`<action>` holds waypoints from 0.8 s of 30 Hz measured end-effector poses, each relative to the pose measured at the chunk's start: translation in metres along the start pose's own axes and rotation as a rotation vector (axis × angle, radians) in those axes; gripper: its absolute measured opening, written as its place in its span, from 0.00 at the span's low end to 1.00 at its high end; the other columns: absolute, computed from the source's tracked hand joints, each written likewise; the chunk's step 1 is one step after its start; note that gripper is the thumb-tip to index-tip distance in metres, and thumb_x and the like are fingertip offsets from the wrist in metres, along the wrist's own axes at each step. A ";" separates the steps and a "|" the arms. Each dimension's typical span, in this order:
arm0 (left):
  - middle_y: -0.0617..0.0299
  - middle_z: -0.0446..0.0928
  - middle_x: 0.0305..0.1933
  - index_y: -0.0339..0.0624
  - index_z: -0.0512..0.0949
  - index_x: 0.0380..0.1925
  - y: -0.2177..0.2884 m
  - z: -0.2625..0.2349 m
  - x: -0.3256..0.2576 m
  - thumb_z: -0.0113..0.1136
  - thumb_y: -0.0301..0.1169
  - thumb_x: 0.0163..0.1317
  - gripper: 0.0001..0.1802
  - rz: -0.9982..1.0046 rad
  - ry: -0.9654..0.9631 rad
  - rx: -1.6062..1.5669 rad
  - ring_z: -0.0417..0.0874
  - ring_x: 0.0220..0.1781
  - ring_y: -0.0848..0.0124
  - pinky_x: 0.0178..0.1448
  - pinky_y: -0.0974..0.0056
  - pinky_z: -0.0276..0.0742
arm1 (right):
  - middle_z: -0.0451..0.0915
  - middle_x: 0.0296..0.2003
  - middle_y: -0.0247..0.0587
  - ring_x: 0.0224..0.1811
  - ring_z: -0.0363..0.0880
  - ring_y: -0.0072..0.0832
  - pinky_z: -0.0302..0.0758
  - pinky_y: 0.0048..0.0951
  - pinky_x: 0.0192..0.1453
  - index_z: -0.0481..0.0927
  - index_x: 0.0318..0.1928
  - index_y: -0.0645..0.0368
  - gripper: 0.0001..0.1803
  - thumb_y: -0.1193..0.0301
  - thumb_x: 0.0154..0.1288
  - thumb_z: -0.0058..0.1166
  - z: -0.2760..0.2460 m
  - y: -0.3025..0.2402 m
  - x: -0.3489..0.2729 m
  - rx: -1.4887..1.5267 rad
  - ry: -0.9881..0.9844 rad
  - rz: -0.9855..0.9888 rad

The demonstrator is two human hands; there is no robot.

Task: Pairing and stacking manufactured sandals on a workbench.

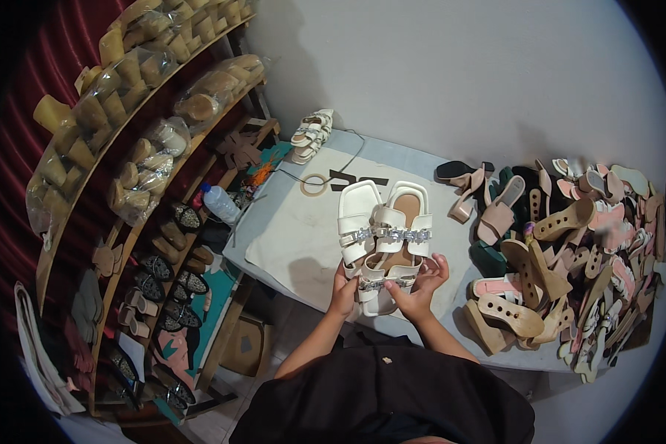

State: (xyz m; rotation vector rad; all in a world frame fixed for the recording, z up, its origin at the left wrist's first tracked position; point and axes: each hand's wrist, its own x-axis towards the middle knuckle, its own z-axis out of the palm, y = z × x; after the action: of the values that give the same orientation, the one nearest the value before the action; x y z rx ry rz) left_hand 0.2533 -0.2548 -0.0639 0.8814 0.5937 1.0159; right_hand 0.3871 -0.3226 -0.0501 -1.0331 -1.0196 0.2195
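Note:
In front of me, over the table, I hold a bunch of white square-toed sandals (360, 201) with jewelled straps. One beside it shows a tan insole (408, 211); the lower parts overlap, so I cannot tell exactly how many there are. My left hand (343, 293) is closed on their lower left side. On the lower right side, my right hand (420, 293) grips them with its thumb across the front, some fingers curled outward.
Wooden soles (529, 318), heeled shoes (502, 211) and straps crowd the table's right side. A tape roll (314, 185) and dark strips (357, 180) lie behind the sandals, with stacked white sandals (313, 135) at the back. Left, shelves (149, 89) hold bagged forms; a bottle (220, 203) stands nearby.

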 end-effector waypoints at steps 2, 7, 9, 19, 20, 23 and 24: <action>0.55 0.70 0.53 0.37 0.61 0.56 0.005 -0.012 0.001 0.48 0.24 0.57 0.25 0.054 0.035 -0.029 0.73 0.53 0.67 0.56 0.64 0.70 | 0.47 0.59 0.46 0.62 0.50 0.38 0.50 0.38 0.65 0.39 0.62 0.55 0.62 0.66 0.33 0.74 0.009 0.000 -0.001 -0.238 0.007 0.028; 0.57 0.69 0.54 0.35 0.60 0.58 0.019 -0.034 0.005 0.47 0.21 0.55 0.27 0.216 0.041 0.062 0.71 0.55 0.70 0.57 0.67 0.66 | 0.63 0.54 0.52 0.57 0.61 0.35 0.60 0.35 0.59 0.54 0.61 0.64 0.45 0.65 0.46 0.66 0.035 -0.007 0.020 -0.008 -0.220 0.426; 0.57 0.69 0.54 0.34 0.60 0.58 0.032 -0.030 0.005 0.47 0.21 0.54 0.27 0.210 0.090 0.118 0.70 0.55 0.70 0.57 0.67 0.66 | 0.65 0.52 0.50 0.55 0.64 0.34 0.62 0.34 0.58 0.55 0.60 0.65 0.41 0.67 0.49 0.63 0.041 0.000 0.014 0.104 -0.280 0.538; 0.56 0.71 0.54 0.36 0.60 0.59 0.020 -0.049 0.031 0.50 0.36 0.59 0.28 0.093 0.052 0.101 0.73 0.53 0.69 0.56 0.65 0.69 | 0.60 0.52 0.52 0.58 0.50 0.40 0.46 0.39 0.64 0.65 0.54 0.68 0.27 0.67 0.55 0.51 0.072 0.008 0.023 -0.144 -0.309 0.265; 0.55 0.70 0.55 0.36 0.60 0.59 0.020 -0.049 0.036 0.49 0.37 0.60 0.29 0.089 0.052 0.104 0.73 0.54 0.69 0.56 0.65 0.70 | 0.59 0.52 0.52 0.59 0.51 0.39 0.47 0.38 0.64 0.63 0.55 0.67 0.29 0.67 0.55 0.51 0.075 0.009 0.025 -0.183 -0.285 0.314; 0.56 0.70 0.56 0.37 0.59 0.60 0.033 -0.052 0.050 0.47 0.40 0.62 0.29 0.105 -0.012 0.056 0.74 0.54 0.68 0.56 0.65 0.70 | 0.58 0.53 0.51 0.59 0.53 0.38 0.49 0.38 0.64 0.57 0.58 0.65 0.32 0.68 0.55 0.53 0.093 0.018 0.031 -0.051 -0.203 0.395; 0.56 0.70 0.56 0.37 0.58 0.60 0.040 -0.052 0.054 0.46 0.41 0.62 0.29 0.117 -0.067 0.000 0.74 0.53 0.67 0.56 0.65 0.70 | 0.58 0.53 0.51 0.59 0.54 0.37 0.51 0.38 0.64 0.54 0.59 0.65 0.34 0.69 0.55 0.53 0.101 0.020 0.036 0.117 -0.155 0.431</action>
State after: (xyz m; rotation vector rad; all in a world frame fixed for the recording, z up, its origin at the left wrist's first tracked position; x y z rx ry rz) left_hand 0.2173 -0.1777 -0.0588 0.9546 0.4903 1.0871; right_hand 0.3329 -0.2296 -0.0320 -1.1326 -0.8996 0.7130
